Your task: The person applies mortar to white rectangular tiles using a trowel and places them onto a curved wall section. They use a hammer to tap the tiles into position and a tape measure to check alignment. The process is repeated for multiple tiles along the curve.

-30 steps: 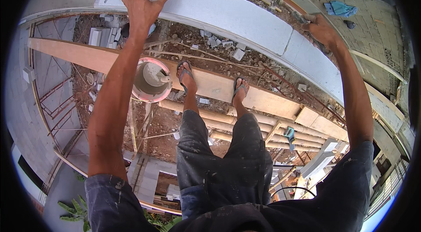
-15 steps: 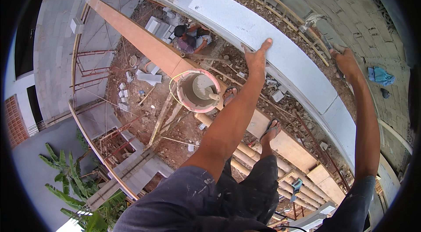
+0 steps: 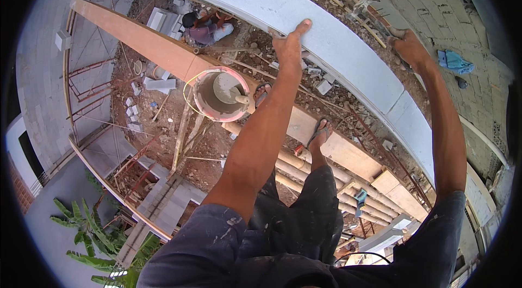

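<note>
A long white lightweight block [image 3: 304, 19] lies on top of the wall in front of me. My left hand [image 3: 290, 43] grips its near edge, with the thumb on the upper face and the fingers down the side. Beyond the block, my right hand [image 3: 408, 48] is closed around the handle of a hammer [image 3: 365, 6], whose metal head points away to the left. Another white block [image 3: 411, 116] continues the row toward the right. Left of my left forearm stands a bucket [image 3: 205, 104] with grey mortar and a tool handle [image 3: 242, 100] in it.
My sandalled feet [image 3: 319, 133] stand on a narrow wooden plank [image 3: 348, 149] above rubble ground, beside bamboo poles [image 3: 291, 165]. Below, a co-worker [image 3: 204, 29] crouches near stacked blocks. A blue cloth [image 3: 455, 62] lies on the far right surface.
The whole view has shifted, so the scene sits further left and up. My left hand keeps its place on the block. The hammer, blurred before, now shows sharply in my right hand.
</note>
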